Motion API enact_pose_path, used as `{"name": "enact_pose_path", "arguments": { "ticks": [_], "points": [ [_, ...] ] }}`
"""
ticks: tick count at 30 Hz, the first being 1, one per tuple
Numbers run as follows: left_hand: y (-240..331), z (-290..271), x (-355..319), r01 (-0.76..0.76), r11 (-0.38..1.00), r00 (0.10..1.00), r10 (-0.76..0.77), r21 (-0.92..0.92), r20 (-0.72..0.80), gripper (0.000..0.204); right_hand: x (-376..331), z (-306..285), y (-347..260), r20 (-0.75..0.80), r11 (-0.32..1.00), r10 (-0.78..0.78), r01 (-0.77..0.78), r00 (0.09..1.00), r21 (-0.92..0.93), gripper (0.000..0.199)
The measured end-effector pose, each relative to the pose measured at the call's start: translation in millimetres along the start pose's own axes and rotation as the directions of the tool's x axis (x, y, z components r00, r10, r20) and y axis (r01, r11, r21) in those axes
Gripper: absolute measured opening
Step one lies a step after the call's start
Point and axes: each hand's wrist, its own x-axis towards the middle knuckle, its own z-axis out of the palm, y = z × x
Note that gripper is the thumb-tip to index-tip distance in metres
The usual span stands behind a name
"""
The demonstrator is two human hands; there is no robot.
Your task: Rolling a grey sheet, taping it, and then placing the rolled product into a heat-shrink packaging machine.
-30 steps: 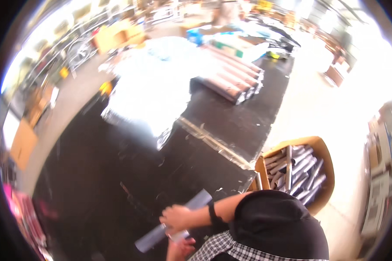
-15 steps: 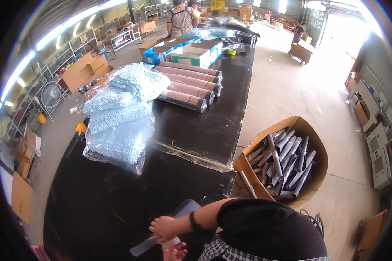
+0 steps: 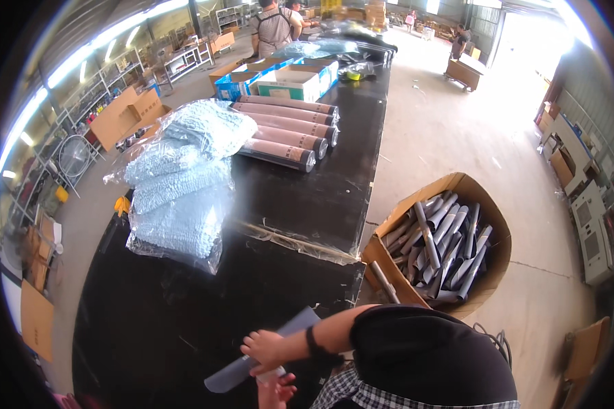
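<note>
A grey sheet, loosely rolled (image 3: 226, 375), lies slantwise over the near part of the black table (image 3: 150, 307). My right hand (image 3: 262, 349), with a dark band at its wrist, is closed over the middle of the roll. Below it, close to the lower edge, is my left hand (image 3: 278, 391), its fingers curled. A small whitish piece (image 3: 271, 373) shows between the two hands; its kind is unclear. My right hand partly hides the roll.
Bagged light-blue textured mats (image 3: 181, 198) lie farther up the table, beside several wrapped rolls (image 3: 286, 129) and open boxes (image 3: 290, 88). At the table's right stands a carton (image 3: 501, 252) full of grey rolled sheets (image 3: 447, 238). Co-workers (image 3: 273, 31) stand at the far end.
The view has shifted slightly. My right hand's fingers look more spread on the grey roll, and the roll's lower end shows more widely. Both hands stay close together.
</note>
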Motion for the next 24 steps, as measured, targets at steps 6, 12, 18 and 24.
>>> {"name": "enact_pose_path", "arguments": {
  "ticks": [6, 12, 18, 24],
  "points": [
    [6.4, -8.0, 4.2, 0.105, 0.993, 0.993, -0.108, 0.056, 0.039, 0.046, 6.8, -21.5, 8.7, 0.033, 0.996, 0.066, -0.064, 0.997, -0.058, 0.083],
    [29.9, -1.5, 28.9, 0.009, 0.999, 1.000, -0.009, 0.048, 0.012, 0.044, 25.5, -10.7, 26.6, -0.129, 0.996, -0.019, 0.008, 0.991, -0.089, 0.062],
    [3.4, -11.7, -22.0, 0.288, 0.939, 0.924, -0.324, 0.186, 0.202, 0.052, -36.4, -11.3, -0.7, -0.022, 0.995, 0.026, -0.028, 0.999, -0.091, 0.061],
    [36.9, 21.0, 45.5, -0.003, 1.000, 0.999, 0.003, -0.003, 0.050, 0.037, 34.1, -40.4, 58.0, -0.230, 0.956, 0.117, -0.173, 0.966, -0.237, 0.064]
  ]
}}
